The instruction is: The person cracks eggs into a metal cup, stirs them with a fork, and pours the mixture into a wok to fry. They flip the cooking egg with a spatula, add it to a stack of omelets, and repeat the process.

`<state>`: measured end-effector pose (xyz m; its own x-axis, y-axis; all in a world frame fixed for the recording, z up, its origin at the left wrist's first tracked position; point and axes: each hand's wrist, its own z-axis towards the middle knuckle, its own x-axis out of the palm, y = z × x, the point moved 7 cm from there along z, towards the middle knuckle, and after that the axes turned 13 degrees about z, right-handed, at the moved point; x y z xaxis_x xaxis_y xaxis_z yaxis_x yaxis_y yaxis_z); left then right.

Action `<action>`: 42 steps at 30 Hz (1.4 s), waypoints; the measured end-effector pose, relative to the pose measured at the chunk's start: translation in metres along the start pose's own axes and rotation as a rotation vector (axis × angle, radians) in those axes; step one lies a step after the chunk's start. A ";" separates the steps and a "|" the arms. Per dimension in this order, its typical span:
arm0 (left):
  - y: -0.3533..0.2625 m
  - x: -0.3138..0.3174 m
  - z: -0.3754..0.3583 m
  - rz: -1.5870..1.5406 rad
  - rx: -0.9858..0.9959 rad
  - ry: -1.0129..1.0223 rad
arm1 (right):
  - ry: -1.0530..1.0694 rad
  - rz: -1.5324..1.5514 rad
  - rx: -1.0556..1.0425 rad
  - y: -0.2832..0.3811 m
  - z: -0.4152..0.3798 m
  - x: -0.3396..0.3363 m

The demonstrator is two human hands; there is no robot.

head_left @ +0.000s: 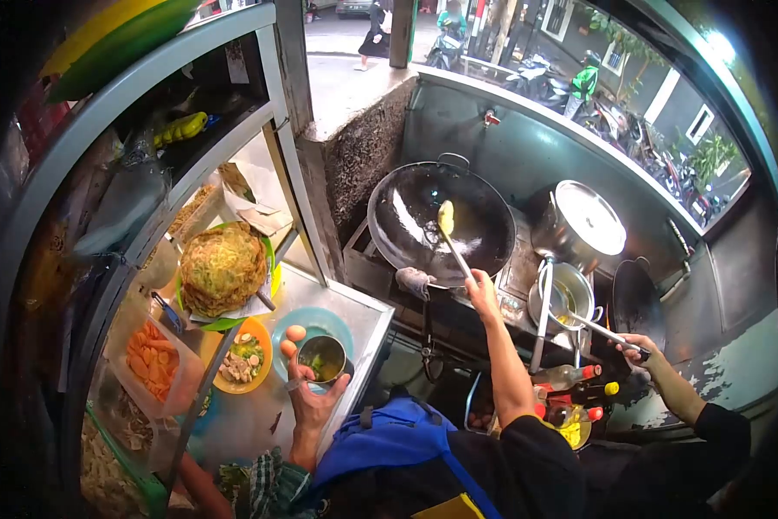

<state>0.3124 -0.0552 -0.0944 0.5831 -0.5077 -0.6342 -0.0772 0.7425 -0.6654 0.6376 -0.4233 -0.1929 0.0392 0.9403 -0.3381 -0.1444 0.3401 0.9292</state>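
Note:
My left hand [486,298] is closed on a long-handled utensil [460,258] with a pale yellow lump at its far end, held over the black wok [406,195]. A little shiny liquid lies in the wok. At the right, my right hand [638,349] grips the dark end of a ladle [598,329]. Its metal shaft slants left into a small steel pot [579,290], where the bowl is hidden. Left of me, another person's hand [313,406] with a checked sleeve holds a metal cup [324,356] of yellowish liquid beside two eggs [292,337].
A large lidded pot [570,227] and a second wok [638,303] stand at the right. Below my arms are red-capped bottles [569,375]. Fried omelettes [223,270] are piled behind the glass-case frame, above an orange bowl [249,350] and a tub of orange pieces [153,359].

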 end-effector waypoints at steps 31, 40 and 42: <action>0.000 -0.001 0.003 -0.001 -0.086 0.063 | 0.220 -0.787 -0.157 0.064 0.014 0.007; -0.006 0.003 0.008 -0.091 -0.065 0.102 | 0.207 -0.730 -0.178 0.083 0.001 -0.004; -0.007 0.002 0.010 -0.119 -0.034 0.077 | 0.200 -0.734 -0.227 0.083 0.000 -0.003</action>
<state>0.3224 -0.0573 -0.0873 0.5262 -0.6239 -0.5778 -0.0400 0.6606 -0.7497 0.6252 -0.3979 -0.1151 0.0275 0.4497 -0.8928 -0.3494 0.8411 0.4129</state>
